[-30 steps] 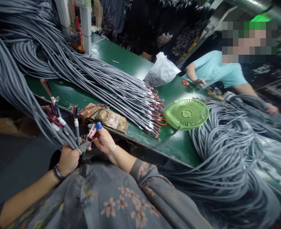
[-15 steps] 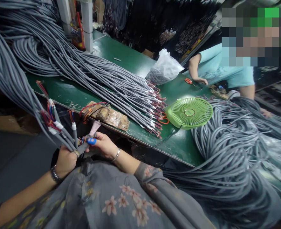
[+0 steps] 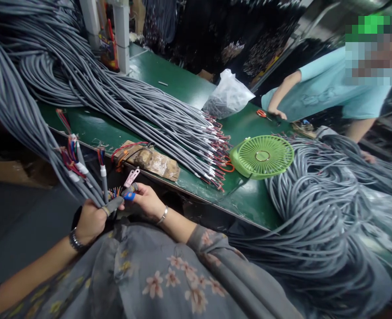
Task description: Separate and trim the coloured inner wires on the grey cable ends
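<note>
My left hand (image 3: pixel 91 221) is closed around several grey cables (image 3: pixel 92 195) at the table's front edge, its thumb wrapped in grey tape. White collars and stripped coloured wires (image 3: pixel 72 148) stick up at the cables' ends. My right hand (image 3: pixel 146 201) is pinched close by, beside short fanned-out wire ends (image 3: pixel 115 192). Blue tape (image 3: pixel 129 196) wraps its thumb, and a grey wrap covers a finger. A flat pink piece with holes (image 3: pixel 131 177) juts up behind these fingers; its lower end is hidden. What the right fingertips grip is too small to make out.
A wooden block with wires (image 3: pixel 159 165) lies at the edge of the green table (image 3: pixel 169 64). Beyond are heaped grey cables (image 3: pixel 156 119), a green fan (image 3: pixel 262 156), a white plastic bag (image 3: pixel 229 95) and orange-handled scissors (image 3: pixel 261 113). A co-worker in a light blue shirt (image 3: pixel 322 95) leans there; more cables (image 3: pixel 322 221) hang at right.
The pink piece has turned and now shows its holes. The fanned wire ends show more clearly between my hands. The co-worker has shifted to the right and more upright.
</note>
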Tool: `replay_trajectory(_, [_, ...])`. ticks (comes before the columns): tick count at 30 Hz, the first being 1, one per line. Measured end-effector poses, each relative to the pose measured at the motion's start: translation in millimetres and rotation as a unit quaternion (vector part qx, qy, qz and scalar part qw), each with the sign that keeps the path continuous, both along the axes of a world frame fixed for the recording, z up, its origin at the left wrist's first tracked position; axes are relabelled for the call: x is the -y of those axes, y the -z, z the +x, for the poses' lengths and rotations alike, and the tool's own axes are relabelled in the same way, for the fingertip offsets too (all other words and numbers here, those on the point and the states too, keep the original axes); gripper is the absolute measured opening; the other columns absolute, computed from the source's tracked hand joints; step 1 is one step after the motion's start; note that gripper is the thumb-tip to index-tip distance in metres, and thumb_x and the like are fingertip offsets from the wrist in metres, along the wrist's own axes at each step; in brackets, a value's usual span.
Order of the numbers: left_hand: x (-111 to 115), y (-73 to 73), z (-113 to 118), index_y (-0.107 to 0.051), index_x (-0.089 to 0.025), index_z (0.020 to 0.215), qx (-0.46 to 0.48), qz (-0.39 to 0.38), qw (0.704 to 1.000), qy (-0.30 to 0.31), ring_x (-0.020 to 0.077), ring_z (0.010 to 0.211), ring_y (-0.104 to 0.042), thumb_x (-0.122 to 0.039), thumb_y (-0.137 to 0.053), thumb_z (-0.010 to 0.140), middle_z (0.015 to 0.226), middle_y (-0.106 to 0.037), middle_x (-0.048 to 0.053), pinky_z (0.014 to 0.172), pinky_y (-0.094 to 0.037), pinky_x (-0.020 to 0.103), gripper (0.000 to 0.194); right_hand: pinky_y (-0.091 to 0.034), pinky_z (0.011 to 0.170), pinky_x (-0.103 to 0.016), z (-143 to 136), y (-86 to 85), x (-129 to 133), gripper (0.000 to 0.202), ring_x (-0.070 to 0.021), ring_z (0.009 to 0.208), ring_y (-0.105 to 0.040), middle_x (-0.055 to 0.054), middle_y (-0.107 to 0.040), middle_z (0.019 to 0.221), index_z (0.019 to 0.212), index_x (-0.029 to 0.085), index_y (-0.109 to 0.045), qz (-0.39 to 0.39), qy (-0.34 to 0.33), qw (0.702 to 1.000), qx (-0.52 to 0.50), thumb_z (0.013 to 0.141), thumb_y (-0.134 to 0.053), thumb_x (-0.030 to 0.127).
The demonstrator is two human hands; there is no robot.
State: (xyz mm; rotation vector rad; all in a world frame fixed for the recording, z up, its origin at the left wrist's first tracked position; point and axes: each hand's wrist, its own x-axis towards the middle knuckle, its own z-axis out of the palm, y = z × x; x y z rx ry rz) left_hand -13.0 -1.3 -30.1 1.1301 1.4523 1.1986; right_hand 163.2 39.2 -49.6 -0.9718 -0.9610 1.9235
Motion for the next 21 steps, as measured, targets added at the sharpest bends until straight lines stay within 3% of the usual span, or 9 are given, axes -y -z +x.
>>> replay_trajectory(3, [1,0.3,-3,-0.08,-0.028,0.053,-0.009,-0.015,0.999,0.041,0.0326,0.068,-0.082,-0.057,-0.094,0.064,0.064,-0.084,0.009,0.071,-0.067,0.042,0.034,-0.047,0.062,-0.026,-1,-0.2,-2,0.051,-0.0124,0.062,-0.057,0.004,-0.068,0.066,0.075,0.022,-0.07,-0.004,0.007,1.0,-0.012,0.059,-0.107,0.053])
replay_trajectory(7, [2,0.6,-4,-0.081,-0.029,0.054,0.001,-0.01,1.0,0.021,0.0325,0.068,-0.082,-0.059,-0.091,0.066,0.064,-0.084,0.008,0.077,-0.067,0.044,0.034,-0.049,0.062,-0.027,2,-0.1,-2,0.053,-0.0104,0.058,-0.053,0.005,-0.067,0.066,0.081,0.022,-0.073,-0.029,-0.018,0.999,-0.038,0.055,-0.107,0.053])
replay_trajectory(11, [1,2.5,-3,-0.074,-0.029,0.049,0.002,-0.013,1.0,0.021,0.0335,0.07,-0.081,-0.06,-0.09,0.065,0.066,-0.085,0.009,0.079,-0.068,0.047,0.038,-0.048,0.064,-0.028,1,-3.9,1,0.055,-0.0121,0.063,-0.057,0.004,-0.069,0.07,0.081,0.022,-0.071,-0.004,-0.03,0.999,-0.021,0.057,-0.109,0.054])
replay_trajectory(15, [1,3.3,-5,-0.07,-0.029,0.047,-0.004,-0.03,0.999,0.032,0.0336,0.07,-0.082,-0.057,-0.095,0.06,0.059,-0.08,0.007,0.075,-0.066,0.044,0.04,-0.046,0.065,-0.027,-6,-7.5,2,0.056,-0.013,0.063,-0.059,0.003,-0.067,0.067,0.078,0.022,-0.067,0.02,-0.022,1.0,0.008,0.067,-0.107,0.06])
replay_trajectory(21, [5,-0.4,-3,-0.076,-0.027,0.052,0.041,-0.015,0.999,0.005,0.0275,0.063,-0.077,-0.054,-0.097,0.062,0.059,-0.08,0.006,0.068,-0.065,0.038,0.035,-0.047,0.063,-0.026,-7,-7.0,4,0.061,-0.0118,0.06,-0.058,0.004,-0.069,0.065,0.074,0.022,-0.066,0.026,-0.01,1.0,0.004,0.064,-0.108,0.066])
